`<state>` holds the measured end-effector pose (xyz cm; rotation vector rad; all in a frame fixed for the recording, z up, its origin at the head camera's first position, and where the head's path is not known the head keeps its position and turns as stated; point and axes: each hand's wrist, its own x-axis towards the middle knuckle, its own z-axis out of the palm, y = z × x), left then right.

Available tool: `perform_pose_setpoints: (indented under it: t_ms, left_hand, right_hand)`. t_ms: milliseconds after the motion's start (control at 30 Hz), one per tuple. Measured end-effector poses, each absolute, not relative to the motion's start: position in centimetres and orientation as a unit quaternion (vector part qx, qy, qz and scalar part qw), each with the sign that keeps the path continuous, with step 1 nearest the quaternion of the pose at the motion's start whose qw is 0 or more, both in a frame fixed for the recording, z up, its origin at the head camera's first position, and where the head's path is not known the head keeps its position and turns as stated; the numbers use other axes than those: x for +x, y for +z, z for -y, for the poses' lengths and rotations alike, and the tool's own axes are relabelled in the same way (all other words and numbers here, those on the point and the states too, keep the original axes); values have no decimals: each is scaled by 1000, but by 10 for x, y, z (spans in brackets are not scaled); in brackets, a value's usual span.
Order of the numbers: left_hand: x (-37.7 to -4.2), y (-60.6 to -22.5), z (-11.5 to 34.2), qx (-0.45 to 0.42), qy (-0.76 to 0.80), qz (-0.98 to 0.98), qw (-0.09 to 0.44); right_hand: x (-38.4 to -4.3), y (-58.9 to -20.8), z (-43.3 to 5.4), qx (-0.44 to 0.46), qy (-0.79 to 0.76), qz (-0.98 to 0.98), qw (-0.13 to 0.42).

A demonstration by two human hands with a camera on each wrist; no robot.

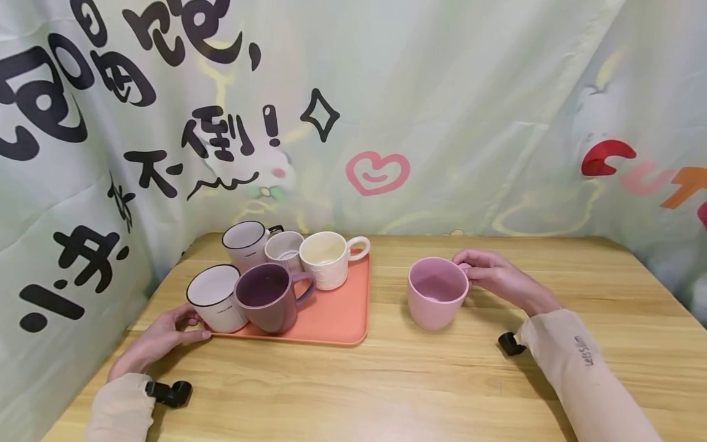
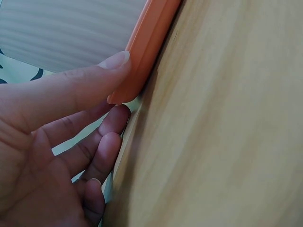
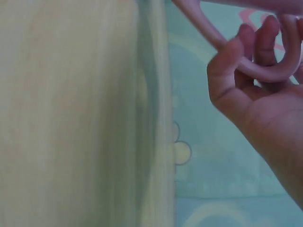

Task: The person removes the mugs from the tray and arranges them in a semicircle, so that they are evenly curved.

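Note:
My right hand (image 1: 491, 273) holds a pink mug (image 1: 436, 298) by its handle. In the right wrist view the fingers curl through the pink handle (image 3: 267, 71). Whether the mug's base touches the table I cannot tell. At the left, my left hand (image 1: 166, 334) pinches the near left corner of an orange tray (image 1: 331, 322). The left wrist view has the thumb on the tray's rim (image 2: 149, 47) and fingertips below it. On the tray stand a dark purple mug (image 1: 270, 307), a white black-rimmed mug (image 1: 221, 313) and a cream mug (image 1: 326, 267).
Also in the tray's group are a ribbed pale cup (image 1: 284, 248) and another black-rimmed mug (image 1: 245, 245) at the back. Everything stands on a wooden table (image 1: 386, 387). A printed curtain (image 1: 469, 123) hangs behind the table and along its left side.

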<state>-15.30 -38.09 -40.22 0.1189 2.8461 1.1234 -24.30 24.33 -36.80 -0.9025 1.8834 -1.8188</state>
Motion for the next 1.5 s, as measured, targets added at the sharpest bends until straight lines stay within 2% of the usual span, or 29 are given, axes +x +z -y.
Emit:
perform_pose_setpoints:
  t_ms: [367,767,1200,1300,1500]
  left_hand:
    - [-152,-402,381,35,367,-929,39]
    - [-153,-403,380,43,368,-928,36]
    - [-150,-401,383,38,365,-929,42]
    - [-150,-401,382,30,366,-929,46]
    - [-150,-401,381,30,368,-928,47]
  right_hand:
    - [-241,-371,-237,-281,-644,-692,168]
    - [-240,-372,-239,-284,-648,-689,158]
    - [-240,-370,-236,-279,-628,-707,169]
    - [-239,-364,-238,-263,-584,-753,150]
    - [-240,-332,-242,-218,-554,-801,58]
